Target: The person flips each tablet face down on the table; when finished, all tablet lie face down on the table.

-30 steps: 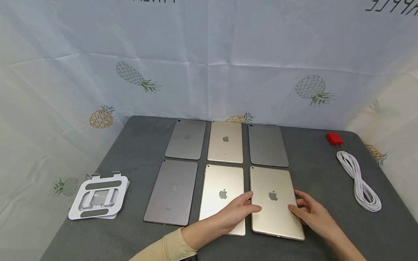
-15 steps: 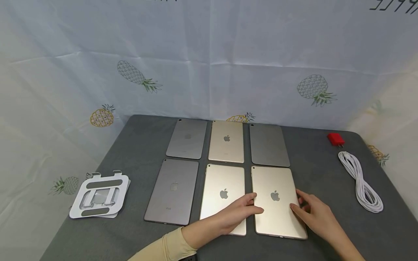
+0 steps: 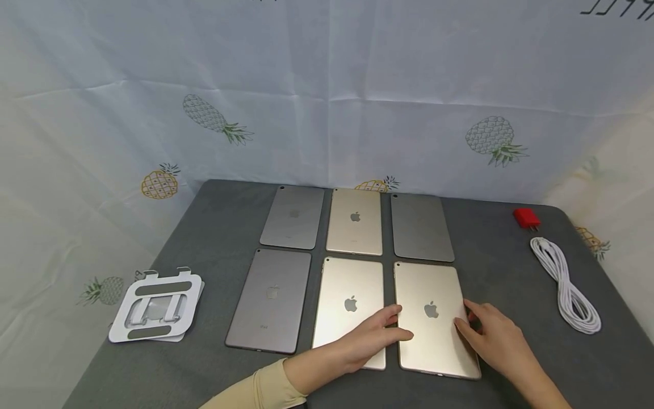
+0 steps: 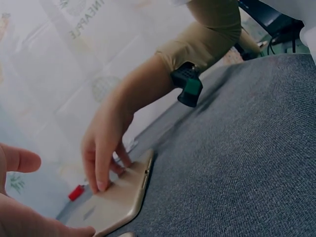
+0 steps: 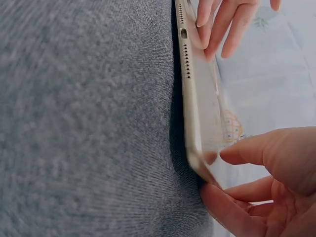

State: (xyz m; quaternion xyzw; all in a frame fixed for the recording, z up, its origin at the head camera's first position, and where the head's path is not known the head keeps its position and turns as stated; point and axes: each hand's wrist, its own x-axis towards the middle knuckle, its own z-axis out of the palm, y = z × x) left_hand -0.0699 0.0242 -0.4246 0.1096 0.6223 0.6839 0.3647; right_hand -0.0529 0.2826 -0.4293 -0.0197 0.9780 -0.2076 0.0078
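A gold tablet (image 3: 431,346) lies back up at the front right of two rows of tablets. At its right edge, my right hand (image 3: 493,338) pinches it, thumb over the back and fingers at the side; the right wrist view shows the thumb (image 5: 242,150) close over the surface. My left hand (image 3: 370,338) reaches to the tablet's left edge with fingers fairly straight. In the left wrist view one fingertip (image 4: 86,231) meets that edge while another digit is raised. Under my left wrist, a second gold tablet (image 3: 342,278) is partly covered.
A grey tablet (image 3: 271,301) lies front left. Behind are a grey tablet (image 3: 293,218), a gold one (image 3: 354,233) and a dark grey one (image 3: 421,230). A white folding stand (image 3: 153,307) sits left; a red charger plug (image 3: 526,217) and coiled white cable (image 3: 564,287) lie right.
The gold tablet at the front right has shifted slightly to the right, and both hands have moved a little with it. The other tablets stay in place.
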